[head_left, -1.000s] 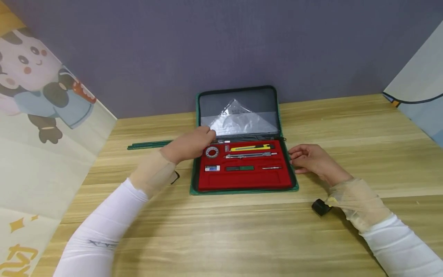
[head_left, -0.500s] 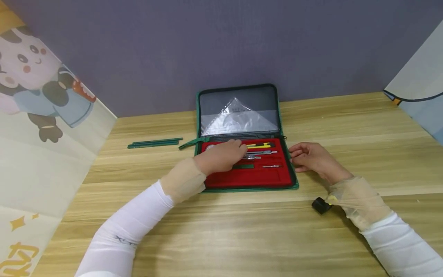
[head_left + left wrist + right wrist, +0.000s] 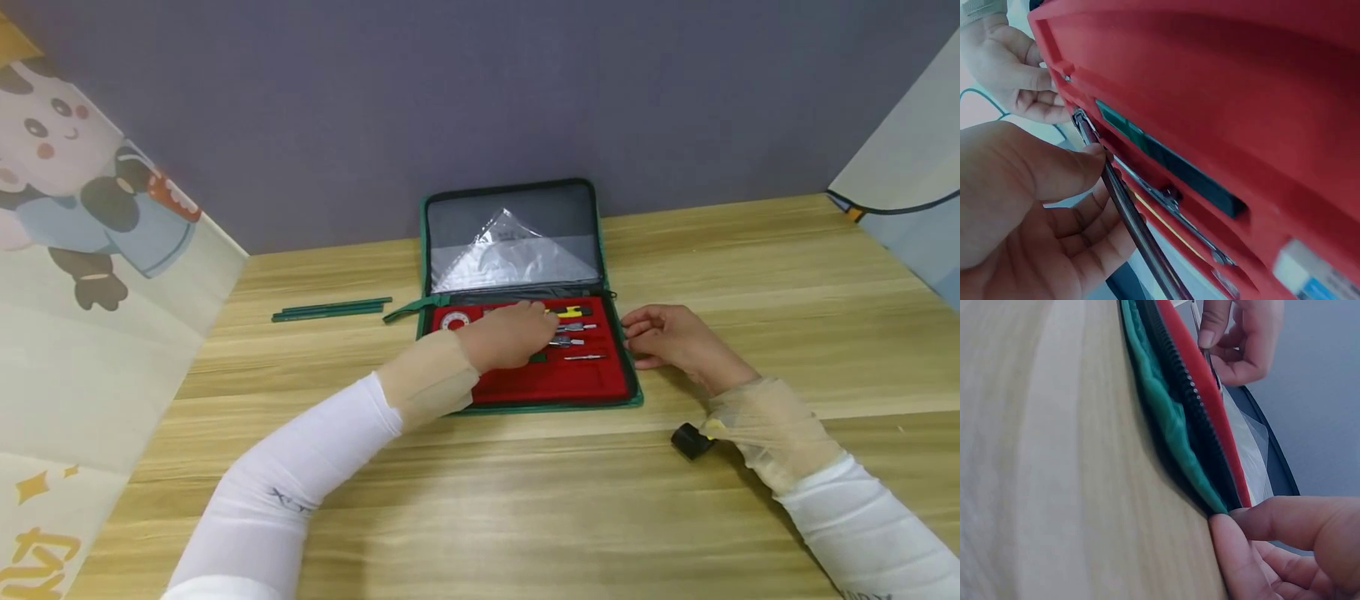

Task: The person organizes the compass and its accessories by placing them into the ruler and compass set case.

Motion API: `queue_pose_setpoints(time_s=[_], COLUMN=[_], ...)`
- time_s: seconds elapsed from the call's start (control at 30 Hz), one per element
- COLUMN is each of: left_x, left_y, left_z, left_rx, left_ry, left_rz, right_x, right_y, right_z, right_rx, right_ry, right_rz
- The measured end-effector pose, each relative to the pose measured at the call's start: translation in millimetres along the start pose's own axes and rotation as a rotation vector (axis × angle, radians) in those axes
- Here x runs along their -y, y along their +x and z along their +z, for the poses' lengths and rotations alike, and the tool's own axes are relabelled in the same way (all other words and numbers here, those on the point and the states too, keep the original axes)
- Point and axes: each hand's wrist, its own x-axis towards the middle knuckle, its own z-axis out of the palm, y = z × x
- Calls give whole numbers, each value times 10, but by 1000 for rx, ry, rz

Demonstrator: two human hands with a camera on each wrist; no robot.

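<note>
A green zip case (image 3: 525, 409) lies unfolded on the table, its red tray (image 3: 555, 385) facing up. Over the tray, my left hand (image 3: 510, 335) pinches a slim metal compass (image 3: 1141, 234) between thumb and fingers. Another compass (image 3: 1166, 200) sits in its slot close by, beside a dark green narrow box (image 3: 1166, 159). A yellow cutter (image 3: 573, 312), a white ring (image 3: 454, 320) and a small metal piece (image 3: 585, 357) lie in other slots; an eraser (image 3: 1316, 275) shows in the left wrist view. My right hand (image 3: 1297, 550) pinches the case's side edge between thumb and finger.
Several green pencils (image 3: 330, 310) lie left of the case. A green strap (image 3: 405, 311) sticks out at its left side. The lid (image 3: 517, 200), with a clear sheet in its pocket, leans up near the grey wall (image 3: 480, 100).
My left hand has gone from the strap at the case's upper left to the tray's middle, now with a compass, and drifted slightly right. The strap has flopped outward. My right hand stays at the edge.
</note>
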Motion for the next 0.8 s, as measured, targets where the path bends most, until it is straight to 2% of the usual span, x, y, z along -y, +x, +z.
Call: queue_pose_setpoints(time_s=[0.4, 0.6, 0.8], left_x=[-121, -152, -141], left_y=[157, 187, 190], left_z=[-26, -28, 0], left_rx=[-31, -36, -41], left_ry=[13, 28, 3], left_rz=[-16, -11, -18], right_x=[6, 13, 21], right_y=[-3, -2, -3], right_z=[-5, -1, -8], right_rx=[8, 13, 11], right_ry=[5, 14, 4], right_rz=[-20, -20, -10])
